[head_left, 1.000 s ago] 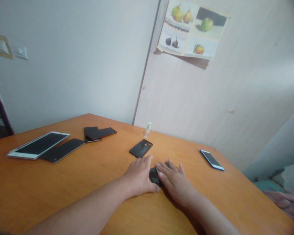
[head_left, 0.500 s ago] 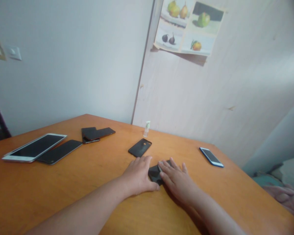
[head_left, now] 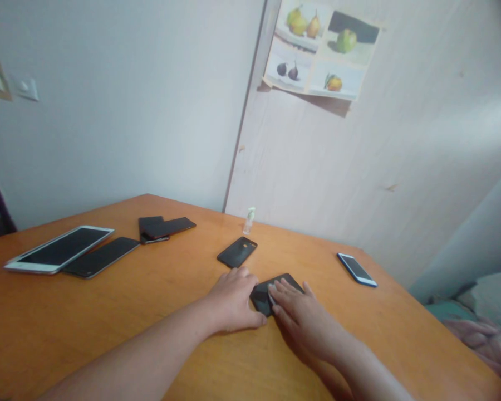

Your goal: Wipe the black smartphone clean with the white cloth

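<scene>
The black phone (head_left: 261, 297) lies flat on the table (head_left: 183, 289) between the two sets of fingers. The left hand (head_left: 236, 301) holds its left end, thumb and forefinger spread apart around the edges, the other fingers bunched together behind. The right hand (head_left: 298, 309) lies over the middle of the screen with its fingers stretched out, most of them close together, the little finger lifted away; a small pale scrap (head_left: 271, 293) shows under their tips, and I cannot tell whether they pinch it or only press it down. The likeliest trouble, I judge, is a slide: if the right fingers push sideways harder than the left thumb braces, the phone could swivel or skid on the smooth wood. The scrap could also bunch up or slip out if those fingertips lift unevenly. Just beyond the left knuckles lies the dark phone case (head_left: 236, 255), so a forward lurch of that hand might shove it toward the pump bottle (head_left: 249, 221) standing behind it, which looks narrow enough to topple. The blue-edged phone (head_left: 357, 270), well to the right of the right fingers, and the white tablet (head_left: 62, 248), far left of the left fingers, seem safe from a slip.
</scene>
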{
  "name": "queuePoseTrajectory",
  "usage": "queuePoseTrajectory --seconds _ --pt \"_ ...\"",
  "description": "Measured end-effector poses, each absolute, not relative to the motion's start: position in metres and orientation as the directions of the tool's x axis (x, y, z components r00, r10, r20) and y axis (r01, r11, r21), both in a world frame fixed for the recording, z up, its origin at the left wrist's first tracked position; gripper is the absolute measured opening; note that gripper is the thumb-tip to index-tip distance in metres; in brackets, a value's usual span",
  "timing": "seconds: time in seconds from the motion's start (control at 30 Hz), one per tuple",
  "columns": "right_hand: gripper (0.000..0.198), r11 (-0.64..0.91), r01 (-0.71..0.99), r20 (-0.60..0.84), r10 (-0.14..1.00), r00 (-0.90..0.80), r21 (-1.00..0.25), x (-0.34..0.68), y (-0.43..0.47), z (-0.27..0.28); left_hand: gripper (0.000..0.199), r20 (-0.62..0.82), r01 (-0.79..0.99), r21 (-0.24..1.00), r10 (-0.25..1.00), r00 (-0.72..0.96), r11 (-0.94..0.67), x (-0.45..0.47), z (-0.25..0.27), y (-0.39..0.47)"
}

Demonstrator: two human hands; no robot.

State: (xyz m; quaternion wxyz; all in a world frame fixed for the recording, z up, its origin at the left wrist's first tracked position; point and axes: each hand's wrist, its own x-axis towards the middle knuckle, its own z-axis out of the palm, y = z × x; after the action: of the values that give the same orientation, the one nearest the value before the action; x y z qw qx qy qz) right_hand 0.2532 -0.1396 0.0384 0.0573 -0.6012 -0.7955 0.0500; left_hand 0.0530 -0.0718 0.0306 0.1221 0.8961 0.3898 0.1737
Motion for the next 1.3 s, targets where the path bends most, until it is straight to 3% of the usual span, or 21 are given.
queuePoseTrajectory --seconds 0.1,0.27,0.33,0.57,0.63,0.73,0.8,1.03,1.13,1.23,1.3 --pt "0.034 0.345 0.914 0.086 0.939 -0.334 -0.213 0.254 -0.136 0.04 0.048 0.204 0.662 0.36 0.748 0.632 -0.658 0.053 0.031 -0.071" --pt "0.022 0.015 0.982 0.154 0.988 0.014 -0.186 0.294 -0.113 0.035 0.053 0.214 0.652 0.36 0.739 0.639 -0.668 0.053 0.027 -0.07" --pt "0.019 -0.04 0.981 0.176 0.982 0.074 -0.189 0.297 -0.112 0.034 0.053 0.223 0.649 0.358 0.736 0.639 -0.672 0.053 0.026 -0.069" --pt "0.016 0.256 0.884 0.181 0.963 -0.2 -0.39 0.259 -0.126 0.031 0.051 0.211 0.65 0.384 0.748 0.629 -0.655 0.053 0.028 -0.07" --pt "0.013 0.153 0.904 0.172 0.981 -0.09 -0.4 0.271 -0.121 0.03 0.052 0.203 0.652 0.387 0.75 0.63 -0.652 0.053 0.029 -0.071" --pt "0.011 -0.131 0.932 0.143 0.972 0.189 -0.339 0.299 -0.11 0.031 0.054 0.201 0.648 0.379 0.742 0.64 -0.661 0.053 0.029 -0.07" --pt "0.013 -0.204 0.929 0.128 0.959 0.253 -0.309 0.306 -0.109 0.033 0.056 0.201 0.648 0.374 0.74 0.642 -0.663 0.053 0.028 -0.069" --pt "0.009 0.147 0.861 0.09 0.989 -0.118 -0.486 0.257 -0.128 0.033 0.053 0.208 0.648 0.379 0.743 0.636 -0.66 0.053 0.028 -0.069" --pt "0.008 0.08 0.867 0.053 0.997 -0.061 -0.493 0.268 -0.125 0.034 0.054 0.192 0.652 0.385 0.748 0.636 -0.653 0.053 0.03 -0.069" --pt "0.01 -0.108 0.915 0.063 0.988 0.143 -0.388 0.289 -0.118 0.036 0.053 0.184 0.646 0.382 0.739 0.647 -0.661 0.052 0.03 -0.069" --pt "0.01 -0.12 0.927 0.088 0.983 0.161 -0.354 0.289 -0.118 0.035 0.052 0.191 0.637 0.38 0.731 0.655 -0.671 0.052 0.03 -0.068"
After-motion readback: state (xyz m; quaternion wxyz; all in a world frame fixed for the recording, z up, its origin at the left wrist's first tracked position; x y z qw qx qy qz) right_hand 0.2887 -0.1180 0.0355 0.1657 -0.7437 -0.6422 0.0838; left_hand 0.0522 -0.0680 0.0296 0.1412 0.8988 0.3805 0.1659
